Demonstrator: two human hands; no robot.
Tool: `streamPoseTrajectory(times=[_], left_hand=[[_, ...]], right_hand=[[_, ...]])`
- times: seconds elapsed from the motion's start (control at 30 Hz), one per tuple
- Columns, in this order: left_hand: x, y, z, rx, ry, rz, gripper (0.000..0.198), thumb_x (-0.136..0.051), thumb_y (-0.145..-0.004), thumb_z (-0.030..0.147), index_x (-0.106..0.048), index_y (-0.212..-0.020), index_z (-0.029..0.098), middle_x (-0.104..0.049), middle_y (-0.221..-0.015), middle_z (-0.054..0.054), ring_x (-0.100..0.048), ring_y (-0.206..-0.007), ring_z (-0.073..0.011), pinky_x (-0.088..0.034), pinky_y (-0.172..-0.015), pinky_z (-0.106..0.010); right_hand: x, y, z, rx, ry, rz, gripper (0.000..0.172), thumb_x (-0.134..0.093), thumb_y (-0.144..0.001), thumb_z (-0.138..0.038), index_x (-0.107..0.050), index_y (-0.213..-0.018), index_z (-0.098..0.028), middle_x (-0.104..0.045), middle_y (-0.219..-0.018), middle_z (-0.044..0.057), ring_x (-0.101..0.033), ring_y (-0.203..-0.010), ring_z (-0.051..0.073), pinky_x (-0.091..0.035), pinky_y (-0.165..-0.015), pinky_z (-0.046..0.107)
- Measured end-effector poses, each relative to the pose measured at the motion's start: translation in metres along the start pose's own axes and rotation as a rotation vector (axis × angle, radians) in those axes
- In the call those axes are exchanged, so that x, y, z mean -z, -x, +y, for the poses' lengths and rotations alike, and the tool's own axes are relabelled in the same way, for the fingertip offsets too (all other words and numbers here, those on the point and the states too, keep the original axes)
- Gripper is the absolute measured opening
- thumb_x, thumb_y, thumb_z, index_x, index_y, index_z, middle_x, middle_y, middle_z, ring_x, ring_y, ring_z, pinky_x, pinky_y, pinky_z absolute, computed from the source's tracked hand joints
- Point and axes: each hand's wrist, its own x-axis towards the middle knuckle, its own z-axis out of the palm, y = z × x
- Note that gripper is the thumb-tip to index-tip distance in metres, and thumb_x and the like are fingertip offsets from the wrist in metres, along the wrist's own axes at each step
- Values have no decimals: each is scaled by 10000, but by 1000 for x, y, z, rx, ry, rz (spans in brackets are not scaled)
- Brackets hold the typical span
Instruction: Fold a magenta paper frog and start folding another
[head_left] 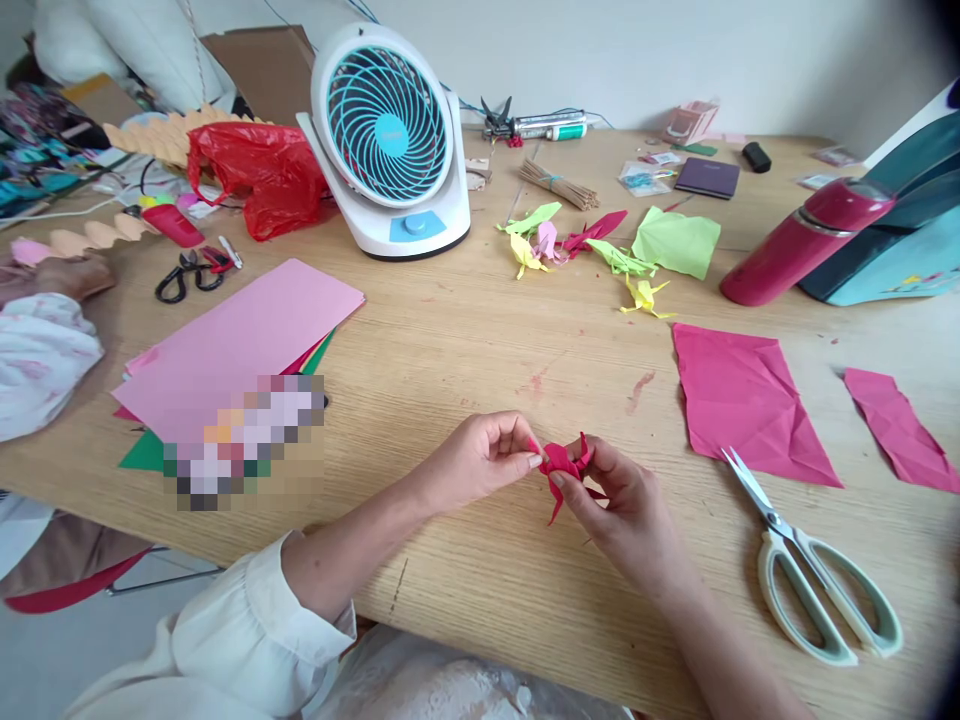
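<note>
Pinching the left tip of the folded red paper bird (559,460), the left hand (491,452) has it from one side while the right hand (628,505) grips its body from the other, near the front edge of the desk (465,570).

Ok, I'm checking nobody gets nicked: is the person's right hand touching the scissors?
Apart: the head view shows wooden tabletop between the right hand and the scissors.
</note>
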Motion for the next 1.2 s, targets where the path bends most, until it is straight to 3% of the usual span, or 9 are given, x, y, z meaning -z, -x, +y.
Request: streamPoseTrajectory(times=[0.2, 0.57, 0.73, 0.83, 1.03, 1.2], left_hand=[[-6, 2, -2, -37, 41, 71, 139, -668, -793, 219, -552, -765, 149, -523, -667, 50, -452, -601, -68, -354, -592, -197], [-14, 6, 0, -33, 64, 113, 146, -650, -825, 244, -533, -791, 162, -550, -738, 27, -514, -682, -97, -409, -662, -225], [-18, 8, -1, -21, 94, 126, 134, -612, -827, 188, -518, -920, 166, -475, -712, 53, -476, -651, -91, -408, -640, -223], [-20, 11, -2, -39, 26, 148, 186, -592, -852, 202, -511, -1017, 175, -433, -705, 60, -459, -630, -96, -405, -617, -229], [-21, 9, -9, -132, -157, 181, 232, -584, -881, 196, -540, -1109, 191, -492, -720, 47, -482, -649, -104, -399, -629, -230], [-20, 6, -8, -105, -11, 148, 110, -609, -889, 258, -600, -907, 149, -606, -787, 1, -561, -735, -116, -447, -706, -235]], right_hand=[[-3, 0, 2, -12, -23, 34, 155, -622, -898, -364, -594, -872, -214, -594, -773, 11, -535, -668, 132, -437, -527, 213], [-7, 0, 1, 3, -54, 52, 160, -633, -897, -367, -592, -862, -217, -578, -748, 0, -525, -646, 124, -441, -524, 211], [-8, 1, 2, 5, -66, 42, 152, -632, -899, -362, -584, -866, -222, -577, -763, -2, -524, -662, 125, -439, -542, 210], [-7, 1, 3, -22, -123, 23, 155, -631, -902, -376, -585, -888, -229, -592, -804, 4, -530, -693, 133, -440, -565, 219], [-7, -4, 11, -52, -215, 0, 179, -715, -842, -320, -575, -912, -231, -557, -778, -17, -478, -669, 129, -382, -568, 234], [-10, -6, 17, -61, -247, 31, 198, -733, -819, -306, -572, -905, -229, -540, -779, -20, -451, -662, 131, -362, -572, 245]])
